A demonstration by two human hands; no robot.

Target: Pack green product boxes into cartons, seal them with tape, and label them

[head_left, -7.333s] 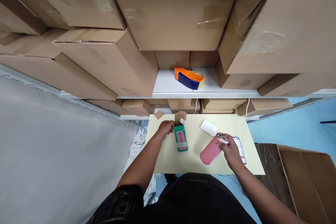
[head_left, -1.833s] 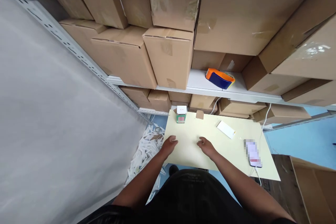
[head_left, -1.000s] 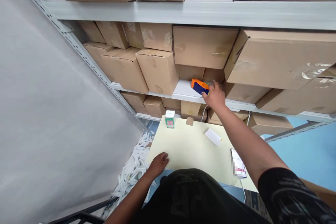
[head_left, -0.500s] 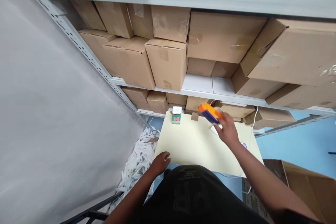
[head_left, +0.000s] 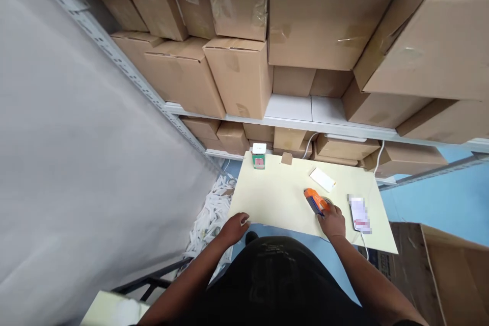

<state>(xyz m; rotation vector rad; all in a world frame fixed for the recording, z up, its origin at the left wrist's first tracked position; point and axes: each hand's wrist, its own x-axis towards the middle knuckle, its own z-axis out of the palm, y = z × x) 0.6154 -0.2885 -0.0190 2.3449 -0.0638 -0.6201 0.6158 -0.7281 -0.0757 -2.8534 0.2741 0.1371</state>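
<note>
My right hand [head_left: 332, 221] is closed around the near end of an orange and blue tape dispenser [head_left: 314, 200]. The dispenser is low at the table, its far end pointing up and left; whether it touches the surface is hard to tell. Part of a tape roll shows beside it. My left hand [head_left: 235, 228] hovers by the table's front left edge, fingers loosely curled and apart from the thumb, with nothing in it. Beyond the dispenser lies a flat white box [head_left: 322, 179]. A small green and white box [head_left: 259, 157] stands upright at the back left of the cream table [head_left: 273, 196].
A phone [head_left: 359, 215] with a white cable lies on the right of the table. A small brown cardboard piece [head_left: 286, 158] is near the back edge. Shelves of cardboard boxes [head_left: 239, 76] rise behind. Paper scraps [head_left: 208, 209] cover the floor at left; an open carton [head_left: 454, 265] stands right.
My right hand has brought the tape dispenser down and nearer to me, from above the table's back. The white box and phone now show fully. My view has tilted down.
</note>
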